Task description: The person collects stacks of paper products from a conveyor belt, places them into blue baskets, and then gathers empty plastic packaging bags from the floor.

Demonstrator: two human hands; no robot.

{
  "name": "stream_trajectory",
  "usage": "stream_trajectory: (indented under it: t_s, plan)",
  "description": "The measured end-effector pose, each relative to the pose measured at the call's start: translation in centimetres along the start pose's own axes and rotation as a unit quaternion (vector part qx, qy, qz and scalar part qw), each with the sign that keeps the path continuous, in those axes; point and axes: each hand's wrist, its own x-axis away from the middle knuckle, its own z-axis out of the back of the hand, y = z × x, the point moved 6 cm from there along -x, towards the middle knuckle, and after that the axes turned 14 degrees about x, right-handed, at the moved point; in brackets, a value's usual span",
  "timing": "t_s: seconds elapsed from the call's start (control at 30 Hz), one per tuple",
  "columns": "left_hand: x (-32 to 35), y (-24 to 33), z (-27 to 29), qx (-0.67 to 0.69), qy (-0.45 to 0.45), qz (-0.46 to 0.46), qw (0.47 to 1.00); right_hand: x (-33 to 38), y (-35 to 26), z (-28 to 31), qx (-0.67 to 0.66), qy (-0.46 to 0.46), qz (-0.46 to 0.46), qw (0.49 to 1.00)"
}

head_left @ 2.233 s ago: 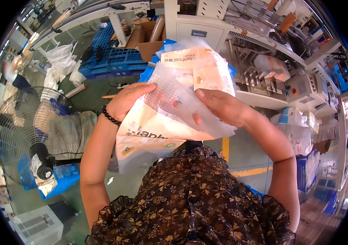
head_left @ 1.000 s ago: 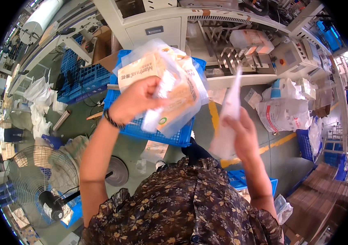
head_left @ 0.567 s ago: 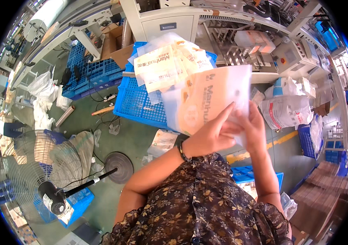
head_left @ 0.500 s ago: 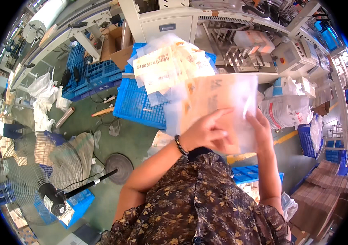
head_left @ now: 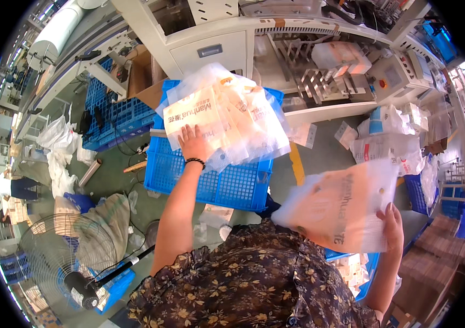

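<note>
A loose pile of translucent plastic bags (head_left: 251,123) with orange printed panels lies across the top of a blue plastic crate (head_left: 205,186). My left hand (head_left: 194,145) rests on the near left part of this pile, palm down with fingers spread. Off to the right, my right hand (head_left: 392,225) grips a printed plastic bag (head_left: 341,205) by its right edge, thumb against the sheet. That bag hangs flat in the air, its left end smeared by motion. Whether it is one bag or several layers, I cannot tell.
Below the held bag stands another blue crate (head_left: 371,273) with light-coloured pieces in it. A caged fan (head_left: 68,257) stands at left. Ahead is a machine (head_left: 320,82) with metal racks; white sacks (head_left: 388,150) and stacked cardboard (head_left: 434,262) are at right.
My left hand has left the held bag and moved forward-left onto the pile. My right hand has carried the bag right and nearer to me.
</note>
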Motion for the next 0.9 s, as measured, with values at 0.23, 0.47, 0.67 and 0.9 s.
stream_trajectory:
  t_s: [0.23,0.47,0.67,0.9]
  plan:
    - [-7.9,-4.1,3.0,0.271,-0.166,-0.001,0.948,-2.5,-4.0,-0.5,-0.006,-0.033,0.011,0.999]
    - [-15.9,-3.7,21.0,0.398,-0.237,0.041,0.885,-4.4,-6.3,-5.1,-0.002,-0.046,0.052,0.998]
    - [-12.7,0.7,25.9,0.298,-0.187,-0.089,0.932,-2.7,-6.8,-8.9,-0.056,-0.092,0.085,0.991]
    - [-5.6,3.3,24.2,0.506,-0.375,0.127,0.766,1.4,-6.7,-12.7,-0.074,-0.133,0.089,0.984]
